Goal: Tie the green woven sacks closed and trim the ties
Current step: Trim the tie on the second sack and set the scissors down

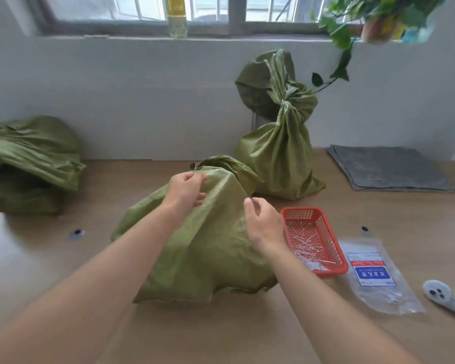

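A pale wooden table (pixel 247 324) is filling the lower part of the view, with both bare forearms reaching out over it from the near edge. Nearest on the right, a white plastic tool (pixel 439 294) is lying at the table's edge, partly cut off by the frame, and just beside it a clear packet (pixel 378 279) with a blue and red label is lying flat. Touching the packet's far corner, a red basket (pixel 326 232) is holding a scatter of thin white tie pieces (pixel 307 245). In the middle, the near sack (pixel 208 248) is standing on the table just beside the basket, its mouth not yet tied. The right hand (pixel 264 225) is hovering against the sack's right shoulder with fingers loosely curled and thumb meeting forefinger; whether anything thin is being pinched there cannot be told. The left hand (pixel 185 191) is gripping a fold of fabric near the sack's top, fingers curled into the cloth, and it is hiding part of the gathered neck. Behind and to the right, a tied sack (pixel 279 158) is standing upright against the white wall (pixel 142 101), cinched at its neck, and is screening a dark object behind it. A grey mat (pixel 389 169) is lying to its right. Far left, a slumped sack (pixel 29 164) is sagging open. On the sill above, a yellow-capped bottle (pixel 177 17) is standing, and a leafy plant (pixel 352 22) is trailing down.
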